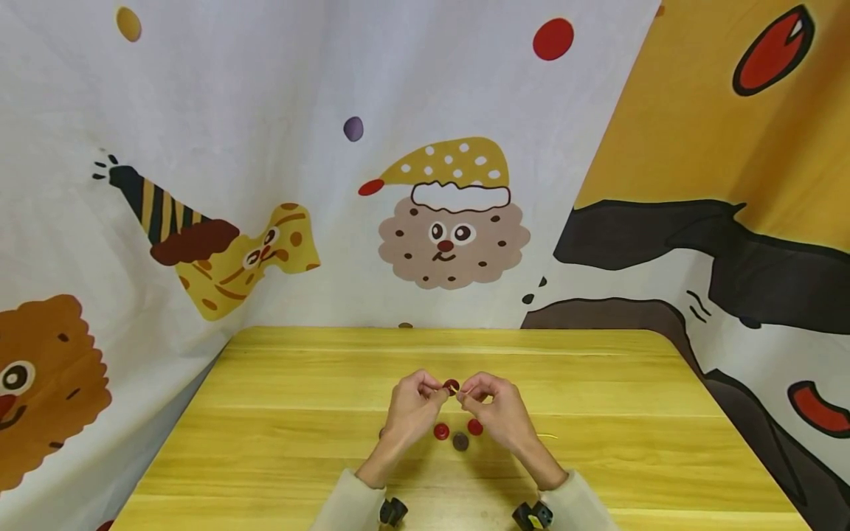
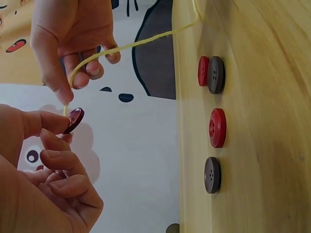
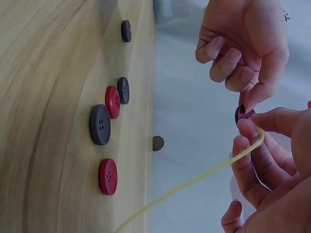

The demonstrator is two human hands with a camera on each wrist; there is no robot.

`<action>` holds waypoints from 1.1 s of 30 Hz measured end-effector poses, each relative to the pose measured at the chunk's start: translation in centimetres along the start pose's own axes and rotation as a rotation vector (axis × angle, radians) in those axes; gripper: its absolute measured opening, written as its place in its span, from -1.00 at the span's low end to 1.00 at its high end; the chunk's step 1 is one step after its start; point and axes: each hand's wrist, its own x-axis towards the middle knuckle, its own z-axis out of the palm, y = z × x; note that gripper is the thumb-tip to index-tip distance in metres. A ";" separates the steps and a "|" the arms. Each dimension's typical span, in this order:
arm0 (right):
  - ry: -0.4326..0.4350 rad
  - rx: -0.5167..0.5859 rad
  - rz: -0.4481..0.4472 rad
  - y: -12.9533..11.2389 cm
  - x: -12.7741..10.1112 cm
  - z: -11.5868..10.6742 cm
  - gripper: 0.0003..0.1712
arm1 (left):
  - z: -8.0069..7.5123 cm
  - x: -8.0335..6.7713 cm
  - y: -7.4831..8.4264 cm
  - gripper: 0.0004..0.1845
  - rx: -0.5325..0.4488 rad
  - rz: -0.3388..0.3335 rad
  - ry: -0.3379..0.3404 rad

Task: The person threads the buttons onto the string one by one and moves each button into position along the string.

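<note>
My left hand (image 1: 413, 411) pinches a dark red button (image 2: 76, 120) between thumb and fingertip, raised over the table. From the right, my right hand (image 1: 499, 413) pinches a yellow string (image 3: 194, 180) close to its end, right at the button's face. The button's holes are partly covered by the fingertips. In the right wrist view the string trails from under the right fingers down toward the tabletop. Below the hands lie a red button (image 1: 441, 431), a dark brown button (image 1: 460, 442) and another red button (image 1: 475, 426).
The wooden table (image 1: 299, 428) has rounded far corners. Behind it hangs a printed cloth (image 1: 299, 88) with cartoon figures. Another dark button (image 3: 127, 30) lies further left, partly hidden by the left hand in the head view. Part of the string shows beside the right wrist.
</note>
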 end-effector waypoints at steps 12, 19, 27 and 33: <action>-0.027 -0.020 -0.048 0.0 -0.1 0.4 -0.61 | 0.2 -0.3 0.3 -0.92 -0.001 -0.034 0.001; 0.000 -0.076 -0.144 0.5 -0.2 0.8 -0.58 | 0.4 -0.4 0.2 -0.91 0.003 -0.047 -0.003; 0.080 -0.153 -0.239 0.5 -0.2 1.3 -0.59 | 0.6 -0.5 0.2 -0.90 -0.005 -0.076 -0.017; 0.101 -0.170 -0.252 0.7 -0.3 1.3 -0.62 | 0.5 -0.6 0.3 -0.88 -0.001 -0.070 -0.023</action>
